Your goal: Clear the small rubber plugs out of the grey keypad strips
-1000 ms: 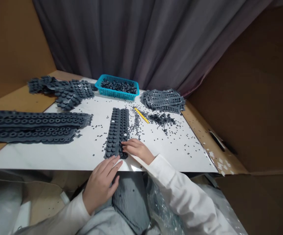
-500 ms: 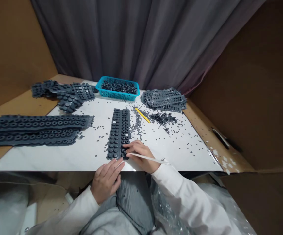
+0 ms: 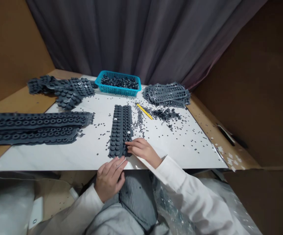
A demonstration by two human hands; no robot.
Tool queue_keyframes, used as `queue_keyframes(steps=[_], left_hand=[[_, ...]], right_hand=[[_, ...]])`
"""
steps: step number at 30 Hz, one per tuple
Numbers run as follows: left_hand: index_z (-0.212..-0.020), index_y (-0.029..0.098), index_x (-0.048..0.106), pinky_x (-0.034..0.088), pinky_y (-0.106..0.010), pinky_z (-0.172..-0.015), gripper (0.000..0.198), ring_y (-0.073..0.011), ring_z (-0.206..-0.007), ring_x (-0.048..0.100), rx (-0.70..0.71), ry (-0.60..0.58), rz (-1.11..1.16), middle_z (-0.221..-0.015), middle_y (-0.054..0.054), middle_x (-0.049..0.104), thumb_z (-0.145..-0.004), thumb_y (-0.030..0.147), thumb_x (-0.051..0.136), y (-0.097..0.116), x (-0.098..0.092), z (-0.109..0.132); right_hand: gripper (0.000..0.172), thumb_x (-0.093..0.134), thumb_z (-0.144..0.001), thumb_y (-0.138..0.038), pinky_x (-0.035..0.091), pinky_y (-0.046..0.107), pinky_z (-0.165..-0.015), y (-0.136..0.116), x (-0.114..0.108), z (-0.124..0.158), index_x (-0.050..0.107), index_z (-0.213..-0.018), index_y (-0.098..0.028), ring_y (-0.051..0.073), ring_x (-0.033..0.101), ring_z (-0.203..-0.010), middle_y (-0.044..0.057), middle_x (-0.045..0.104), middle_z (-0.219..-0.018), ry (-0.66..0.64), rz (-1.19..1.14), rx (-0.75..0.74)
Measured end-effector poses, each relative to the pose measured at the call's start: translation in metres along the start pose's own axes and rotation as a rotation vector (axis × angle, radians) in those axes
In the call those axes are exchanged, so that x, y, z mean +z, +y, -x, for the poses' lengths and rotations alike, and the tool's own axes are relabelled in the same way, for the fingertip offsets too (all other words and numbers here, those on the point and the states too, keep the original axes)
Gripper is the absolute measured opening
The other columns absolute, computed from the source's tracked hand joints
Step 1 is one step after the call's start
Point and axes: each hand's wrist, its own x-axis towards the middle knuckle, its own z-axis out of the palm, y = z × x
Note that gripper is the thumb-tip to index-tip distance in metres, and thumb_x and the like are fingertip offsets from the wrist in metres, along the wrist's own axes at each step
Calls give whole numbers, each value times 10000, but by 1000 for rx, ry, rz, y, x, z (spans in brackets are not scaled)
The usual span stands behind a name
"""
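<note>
The dark grey moulded rubber keypad sheet (image 3: 121,130) lay lengthwise on the white tabletop (image 3: 180,153), near its front edge and pointing away from the person. It was 1 sheet, with 2 pale round spots on its keys. The right hand (image 3: 143,150) lay across the sheet's lower right edge, its fingers (image 3: 131,145) loosely together and slightly curled. The fingertips touched the rubber, but the view did not show whether they pinched it. The left hand (image 3: 110,179) was open, with its fingers lightly parted, and lay at the front edge of the tabletop just below the sheet's lower end. It held nothing.

Around the sheet, 4 further groups of rubber sheets were counted. 2 long stacked strips (image 3: 33,125) lay at the left, and 1 tangled pile (image 3: 63,89) lay at the far left. 1 stacked pile (image 3: 167,94) lay at the far right. Between the piles stood 1 blue plastic basket (image 3: 118,92) filled with loose rubber pieces. 1 yellow stick (image 3: 144,111) lay just beyond the sheet, to the right, beside 1 clump of rubber scraps (image 3: 166,114). Small round rubber bits, too many to count, were scattered across the tabletop. 2 white sleeves (image 3: 180,182) covered the forearms. 1 grey curtain (image 3: 131,32) hung behind the tabletop.
</note>
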Motion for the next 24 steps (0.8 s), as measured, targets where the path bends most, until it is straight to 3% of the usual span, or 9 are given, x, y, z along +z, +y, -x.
queue_keyframes(steps=[3,6,9,14,19,24], left_hand=[[-1145,217,609,373,-338,-878,304,-202,-1008,631,-8,-5,0,-1110,-24,708,-856,190,518,0,0,1],[-1151,223,608,373,-334,-883,313,-199,-1017,629,-14,-16,-1,-1118,-19,705,-851,186,523,1,-1,1],[-1159,235,608,375,-325,-893,329,-194,-1015,628,-1,-9,-10,-1097,-16,711,-846,193,518,0,0,0],[-1159,229,603,374,-325,-899,332,-194,-1016,630,0,-12,-19,-1107,-18,707,-838,192,523,-1,1,2],[-1134,212,605,377,-331,-885,297,-198,-1007,634,6,-19,-13,-1113,-22,707,-849,192,522,-1,1,2],[-1120,228,611,377,-330,-875,289,-192,-979,640,-12,1,-27,-1066,-16,720,-849,198,517,1,0,-1]], right_hand=[[152,475,-944,-201,520,378,-805,0,-2,-2,620,-927,-161,207,612,-926,153,673,-1142,66,60,88],[146,478,-945,-215,528,355,-827,-8,-9,-2,607,-895,-167,194,624,-973,136,705,-1034,135,-151,170],[122,527,-925,-266,524,364,-872,-17,-14,0,602,-881,-181,192,623,-1012,120,716,-1002,99,-378,160],[137,535,-920,-290,517,385,-896,-23,-14,6,601,-870,-181,195,623,-1016,133,717,-1001,30,-459,188],[108,560,-909,-280,514,381,-899,-17,-9,10,610,-879,-189,193,623,-1011,111,725,-1008,28,-404,158],[93,540,-921,-218,515,362,-837,-10,-3,8,629,-914,-191,201,605,-994,68,719,-1068,-2,-56,-45]])
